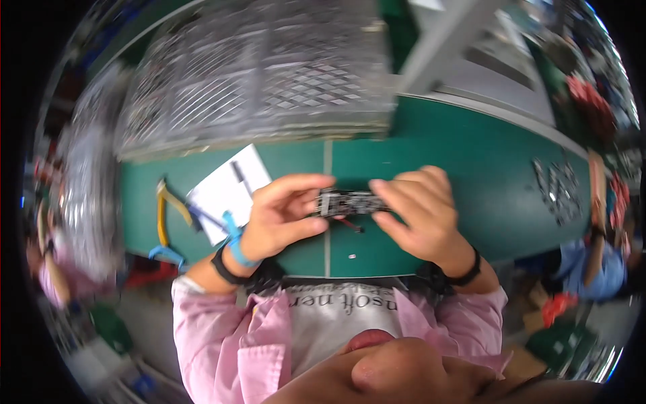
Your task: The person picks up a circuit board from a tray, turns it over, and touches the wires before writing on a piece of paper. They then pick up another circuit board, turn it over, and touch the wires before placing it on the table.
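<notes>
At mid-frame, the left hand (pixel 279 212) and right hand (pixel 425 214) pinch opposite ends of a slim dark electronic part (pixel 351 203) in their fingers (pixel 306 229), seemingly to steady it over the green bench (pixel 494 182) with its middle uncovered.

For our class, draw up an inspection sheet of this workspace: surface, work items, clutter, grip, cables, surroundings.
Surface: green work mat, with a pale line running across it.
Work items: a small dark electronic module held above the mat; its details are blurred.
Clutter: yellow-handled pliers and white paper at left; small metallic parts scattered at far right.
Grip: left hand and right hand pinch opposite ends of the module.
Cables: a short red lead with a dark tip, beside the module.
Surroundings: stacked clear plastic trays behind; a co-worker in blue at right.
</notes>
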The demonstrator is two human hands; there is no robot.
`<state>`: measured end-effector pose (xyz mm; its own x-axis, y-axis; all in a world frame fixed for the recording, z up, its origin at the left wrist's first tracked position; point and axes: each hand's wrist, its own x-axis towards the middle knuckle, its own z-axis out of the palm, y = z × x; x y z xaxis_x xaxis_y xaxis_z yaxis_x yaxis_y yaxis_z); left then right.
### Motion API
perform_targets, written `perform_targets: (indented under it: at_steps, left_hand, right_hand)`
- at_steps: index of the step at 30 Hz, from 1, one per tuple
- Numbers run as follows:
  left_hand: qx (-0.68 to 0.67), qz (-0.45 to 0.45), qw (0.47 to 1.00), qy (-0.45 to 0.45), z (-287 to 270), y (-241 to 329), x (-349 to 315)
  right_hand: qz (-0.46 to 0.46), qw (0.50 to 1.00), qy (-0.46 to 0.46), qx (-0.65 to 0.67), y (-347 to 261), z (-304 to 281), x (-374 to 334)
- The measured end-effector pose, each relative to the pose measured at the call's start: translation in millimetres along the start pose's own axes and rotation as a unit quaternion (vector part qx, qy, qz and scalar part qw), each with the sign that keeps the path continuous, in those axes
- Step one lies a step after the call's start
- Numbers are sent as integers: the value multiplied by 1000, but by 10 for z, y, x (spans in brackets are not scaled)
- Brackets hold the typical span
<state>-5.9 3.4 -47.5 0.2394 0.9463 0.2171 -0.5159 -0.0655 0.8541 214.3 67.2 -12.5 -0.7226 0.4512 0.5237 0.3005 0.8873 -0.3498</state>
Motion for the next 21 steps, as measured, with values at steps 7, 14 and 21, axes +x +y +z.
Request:
perform_targets:
  at_steps: [7, 14, 21]
  left_hand:
    - [104, -30, 988, 106, 122, -60, 101]
    - [110, -44, 989, 90, 202, -63, 112]
    - [100, -39, 989, 102, 131, -66, 159]
  right_hand:
    - [152, 975, 121, -112, 488, -395, -365]
    - [490, 756, 344, -263, 1652, -1741, -2474]
    - [576, 710, 367, -172, 2218, -2036, -2973]
